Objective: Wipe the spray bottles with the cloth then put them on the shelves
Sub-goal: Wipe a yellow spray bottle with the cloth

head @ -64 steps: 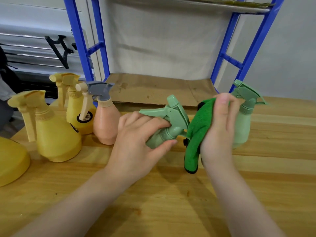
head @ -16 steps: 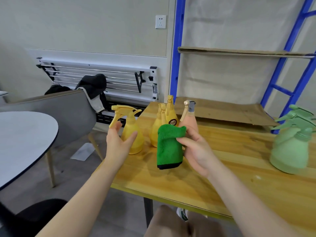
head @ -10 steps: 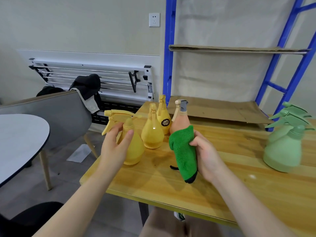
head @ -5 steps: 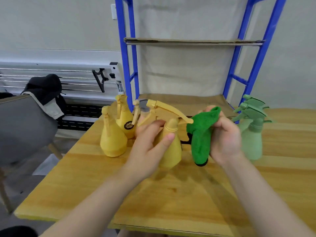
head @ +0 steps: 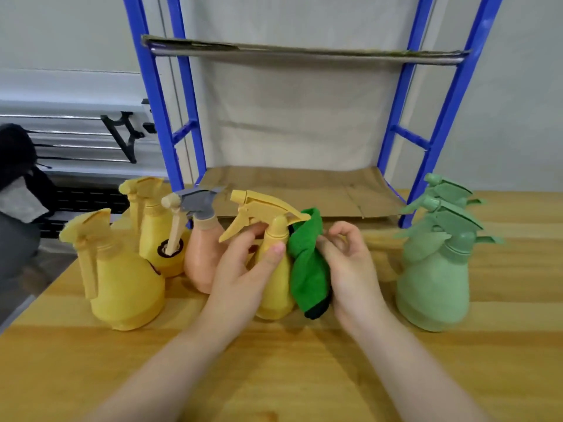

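My left hand (head: 243, 269) grips a small yellow spray bottle (head: 275, 287) by its neck, upright at the middle of the wooden table (head: 274, 376). My right hand (head: 350, 266) holds a green cloth (head: 307, 266) against the bottle's right side. To the left stand two more yellow bottles (head: 122, 278) (head: 155, 236) and a peach bottle with a grey trigger (head: 198, 248). Pale green bottles (head: 435, 269) stand together on the right. The blue-framed shelves (head: 292, 190) rise behind the table, lined with cardboard.
An upper shelf board (head: 304, 51) spans the blue uprights. A wall-mounted metal rack (head: 79, 138) and a dark garment on a chair (head: 18, 166) sit at the left, beyond the table's left edge.
My left hand has brought the small yellow bottle to the table's middle, where it stands upright. My right hand has moved the cloth against its side. The view has shifted right, toward the shelves.
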A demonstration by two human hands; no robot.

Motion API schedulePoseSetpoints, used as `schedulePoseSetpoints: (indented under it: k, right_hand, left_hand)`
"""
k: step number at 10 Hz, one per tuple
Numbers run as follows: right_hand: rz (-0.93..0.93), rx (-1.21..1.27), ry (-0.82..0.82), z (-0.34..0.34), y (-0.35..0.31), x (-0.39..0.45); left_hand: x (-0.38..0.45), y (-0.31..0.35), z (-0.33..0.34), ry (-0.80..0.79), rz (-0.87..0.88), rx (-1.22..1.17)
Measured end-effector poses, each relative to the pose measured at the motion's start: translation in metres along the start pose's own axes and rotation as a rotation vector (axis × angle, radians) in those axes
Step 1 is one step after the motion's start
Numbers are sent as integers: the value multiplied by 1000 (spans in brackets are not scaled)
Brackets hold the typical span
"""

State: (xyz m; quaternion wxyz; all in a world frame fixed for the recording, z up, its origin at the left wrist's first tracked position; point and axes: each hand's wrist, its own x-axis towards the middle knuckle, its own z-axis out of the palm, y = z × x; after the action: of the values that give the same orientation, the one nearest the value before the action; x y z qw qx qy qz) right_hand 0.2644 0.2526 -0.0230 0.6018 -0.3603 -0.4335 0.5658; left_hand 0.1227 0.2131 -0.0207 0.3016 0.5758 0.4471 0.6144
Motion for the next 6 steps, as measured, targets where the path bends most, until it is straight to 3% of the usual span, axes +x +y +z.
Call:
schedulePoseSetpoints:
  k: [2,3,5,6]
  right_hand:
    - [-215,-379,-103,3,8,-8]
    - [-274,-410,-201,6,7,-13]
    - [-361,-433,-249,5,8,-18]
    - [-328,-362,-274,3,6,-18]
  left_hand:
    - [-7,-5,6,27,-26,-8]
    - [-9,-1,4,40,-17,-25]
    - [-11,7,-2,50,-85,-152]
    - [-15,10,-3,-5,-101,-62]
